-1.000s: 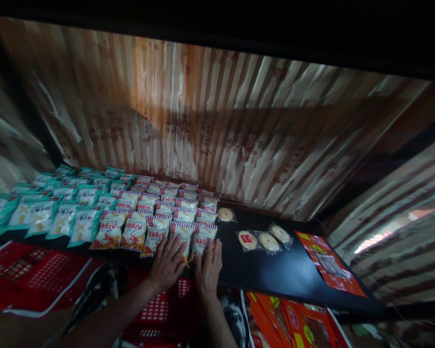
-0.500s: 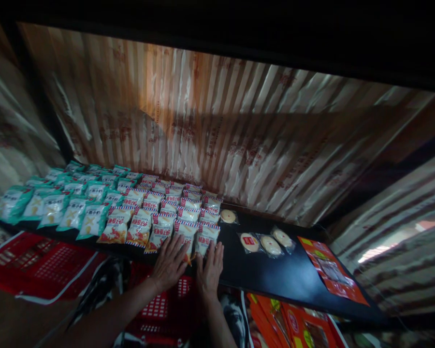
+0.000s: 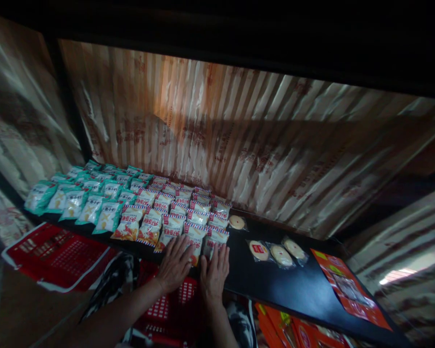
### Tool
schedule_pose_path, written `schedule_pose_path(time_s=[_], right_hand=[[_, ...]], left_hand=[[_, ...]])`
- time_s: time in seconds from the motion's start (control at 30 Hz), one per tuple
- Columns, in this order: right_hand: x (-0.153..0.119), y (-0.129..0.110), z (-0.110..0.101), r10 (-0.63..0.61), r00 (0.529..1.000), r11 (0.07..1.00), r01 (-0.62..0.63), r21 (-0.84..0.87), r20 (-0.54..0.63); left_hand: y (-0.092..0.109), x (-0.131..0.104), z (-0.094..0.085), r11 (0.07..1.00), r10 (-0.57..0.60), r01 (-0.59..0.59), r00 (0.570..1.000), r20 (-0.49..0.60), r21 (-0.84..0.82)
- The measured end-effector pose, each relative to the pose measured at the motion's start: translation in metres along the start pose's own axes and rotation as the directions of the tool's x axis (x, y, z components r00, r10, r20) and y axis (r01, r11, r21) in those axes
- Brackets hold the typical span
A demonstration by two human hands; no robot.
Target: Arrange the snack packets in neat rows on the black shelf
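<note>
Along the front edge of a black shelf (image 3: 275, 290), we've got our left hand (image 3: 174, 265) and right hand (image 3: 214, 278) laid against the white snack bags (image 3: 179, 209) at the right end of the front row. Both are flattish, fingers stretched out and slightly apart, thumbs toward each other; we can't tell if they're pressing or just resting. Our bags are puffy little pillows in glossy film, with red lettering, orange printing low down and striped ends, packed in tight rows. Left of them sit plump teal bags (image 3: 107, 215), same shiny, crinkly look. To the right, round pale discs (image 3: 282, 255) in clear wrap lie on the smooth, faintly shiny surface, then a flat orange packet (image 3: 351, 287). Behind it all we see a ribbed, wrinkly sheet (image 3: 221, 121), and below, red baskets (image 3: 61, 256) full of holes.
</note>
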State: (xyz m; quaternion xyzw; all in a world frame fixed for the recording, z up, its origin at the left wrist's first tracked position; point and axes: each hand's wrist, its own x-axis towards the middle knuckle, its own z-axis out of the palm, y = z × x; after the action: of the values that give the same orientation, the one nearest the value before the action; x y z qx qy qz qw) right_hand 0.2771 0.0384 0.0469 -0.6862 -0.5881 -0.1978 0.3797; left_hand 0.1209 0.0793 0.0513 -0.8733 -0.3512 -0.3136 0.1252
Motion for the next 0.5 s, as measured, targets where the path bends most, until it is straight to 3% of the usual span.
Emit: schedule_pose_path(time_s=[0.23,0.5], right_hand=[[0.027,-0.039,-0.011,-0.167,0.984,0.982,0.161,0.102,0.063],[0.066,-0.065,0.018,-0.293,0.95,0.95,0.277,0.148,0.105]], left_hand=[[-0.028,-0.007,0.0,0.993,-0.101,0.104,0.993,-0.062,0.059],[-0.054,-0.006,-0.003,0.997,-0.068,0.071,0.994,-0.083,0.043]])
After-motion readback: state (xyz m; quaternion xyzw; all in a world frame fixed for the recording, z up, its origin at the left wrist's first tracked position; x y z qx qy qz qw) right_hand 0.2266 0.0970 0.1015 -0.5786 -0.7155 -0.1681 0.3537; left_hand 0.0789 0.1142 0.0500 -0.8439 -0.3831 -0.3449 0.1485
